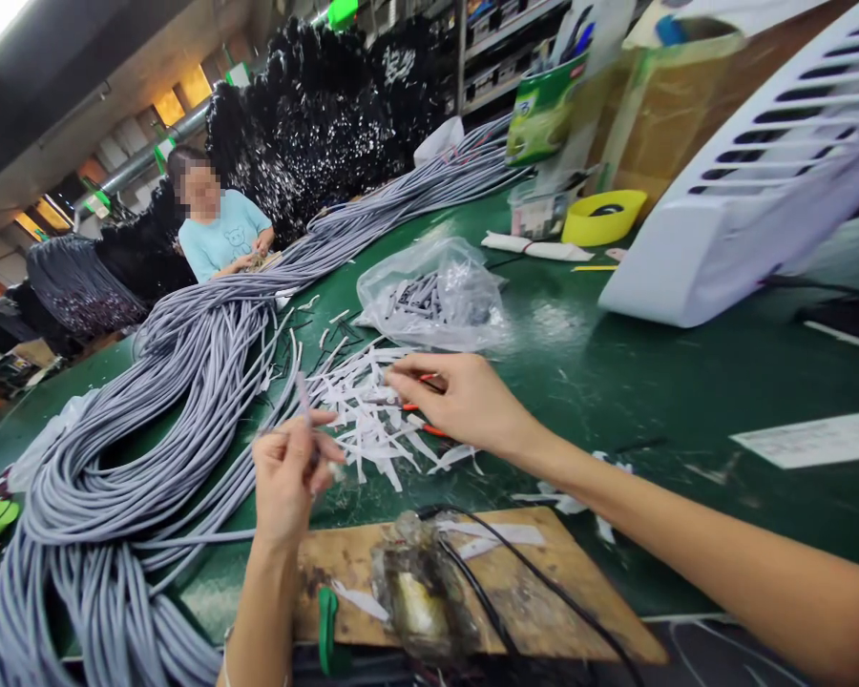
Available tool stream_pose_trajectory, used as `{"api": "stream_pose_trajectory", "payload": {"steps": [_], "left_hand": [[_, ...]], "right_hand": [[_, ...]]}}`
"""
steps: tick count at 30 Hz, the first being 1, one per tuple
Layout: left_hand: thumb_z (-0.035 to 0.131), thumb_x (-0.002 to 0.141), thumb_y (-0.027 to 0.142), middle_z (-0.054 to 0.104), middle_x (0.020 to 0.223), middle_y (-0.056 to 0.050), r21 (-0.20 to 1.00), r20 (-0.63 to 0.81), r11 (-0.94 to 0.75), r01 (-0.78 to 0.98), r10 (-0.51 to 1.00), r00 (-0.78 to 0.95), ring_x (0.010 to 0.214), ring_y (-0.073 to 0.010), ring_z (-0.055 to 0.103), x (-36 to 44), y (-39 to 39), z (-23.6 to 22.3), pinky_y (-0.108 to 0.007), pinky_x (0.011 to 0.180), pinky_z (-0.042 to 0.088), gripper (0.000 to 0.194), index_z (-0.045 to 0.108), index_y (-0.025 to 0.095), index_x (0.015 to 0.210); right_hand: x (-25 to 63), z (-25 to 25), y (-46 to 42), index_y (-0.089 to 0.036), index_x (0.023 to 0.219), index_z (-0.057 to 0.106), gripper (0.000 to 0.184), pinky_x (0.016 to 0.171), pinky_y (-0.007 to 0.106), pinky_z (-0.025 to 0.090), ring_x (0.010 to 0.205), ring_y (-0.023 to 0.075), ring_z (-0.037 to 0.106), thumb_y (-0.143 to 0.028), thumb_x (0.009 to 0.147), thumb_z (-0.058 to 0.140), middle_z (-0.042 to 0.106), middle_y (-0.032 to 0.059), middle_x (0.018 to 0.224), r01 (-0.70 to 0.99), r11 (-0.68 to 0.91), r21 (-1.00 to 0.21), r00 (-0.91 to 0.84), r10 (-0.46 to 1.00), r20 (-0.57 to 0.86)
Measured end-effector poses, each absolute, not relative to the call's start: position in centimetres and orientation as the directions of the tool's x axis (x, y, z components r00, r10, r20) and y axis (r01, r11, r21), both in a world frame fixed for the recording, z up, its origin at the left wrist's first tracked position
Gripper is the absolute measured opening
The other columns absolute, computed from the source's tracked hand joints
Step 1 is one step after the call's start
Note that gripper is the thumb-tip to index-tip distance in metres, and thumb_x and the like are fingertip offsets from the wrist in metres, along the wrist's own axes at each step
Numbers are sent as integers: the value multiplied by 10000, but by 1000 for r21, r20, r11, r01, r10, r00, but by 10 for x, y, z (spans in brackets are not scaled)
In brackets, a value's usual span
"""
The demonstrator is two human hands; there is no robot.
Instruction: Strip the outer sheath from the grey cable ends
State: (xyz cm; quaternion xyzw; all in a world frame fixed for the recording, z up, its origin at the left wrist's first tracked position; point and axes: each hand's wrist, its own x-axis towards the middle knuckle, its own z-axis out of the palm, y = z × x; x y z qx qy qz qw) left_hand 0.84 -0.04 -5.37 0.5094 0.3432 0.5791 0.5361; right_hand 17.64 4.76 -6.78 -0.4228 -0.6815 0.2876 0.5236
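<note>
My left hand [290, 472] is closed around the end of a grey cable [303, 396], which sticks up between the fingers and is blurred. Pale bits show by its fingertips. My right hand [454, 399] is closed over a pile of white paper-like strips [372, 429], thumb and forefinger together. Red handles of a hand tool [433, 430] show between and under its fingers; the tool's head is hidden. Left of my left hand lies a big looped bundle of grey cables [178, 382]. Beyond the strips rests a clear plastic bag [436, 296] of small grey pieces.
In front of me a wooden board [544, 582] carries a taped block [419, 592] with black cords and a green clip [327, 625]. A white slatted appliance [730, 210], a yellow tape roll [603, 216] and a green can [546, 110] stand right. A co-worker [221, 229] sits across the table.
</note>
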Motion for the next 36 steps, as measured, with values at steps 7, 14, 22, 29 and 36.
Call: {"api": "stream_pose_trajectory", "payload": {"steps": [7,14,22,29,36], "left_hand": [[568,696,569,434,371,37,999,-29,24,27,976,216,311,-28,345,26,1,-65,-156,334,248,499,660,78,683],[638,627,553,576,571,1,977,13,-43,-208,990,-143,313,-62,472,19,8,-62,-167,293,305,456,608,111,734],[689,529,593,616,707,-20,905,-35,-38,-424,986,-163,328,-1,396,13,9,-52,-135,319,224,630,591,161,978],[737,543,476,445,502,32,992,-64,71,-107,996,70,344,24,239,18,6,-58,-170,359,105,422,649,65,577],[605,713,451,502,546,4,954,225,-215,209,974,-25,442,-53,310,17,2,-63,-193,400,227,340,721,135,762]], "right_hand": [[174,-58,30,-155,651,602,262,429,217,379,461,102,504,-363,779,508,599,14,562,108,526,-844,-224,840,495],[179,-60,35,-157,673,647,201,441,227,346,464,94,459,-264,782,516,615,12,557,315,611,-726,-176,790,588],[177,-62,36,-152,676,634,235,416,223,326,433,89,428,-325,781,515,565,1,515,272,589,-761,-173,808,564],[177,-64,37,-176,838,579,197,568,243,468,656,150,617,-348,790,496,659,48,719,53,508,-860,-194,850,490],[182,-59,36,-179,650,560,154,421,193,351,426,78,448,-259,764,497,549,-24,486,171,624,-762,-312,768,559]]}}
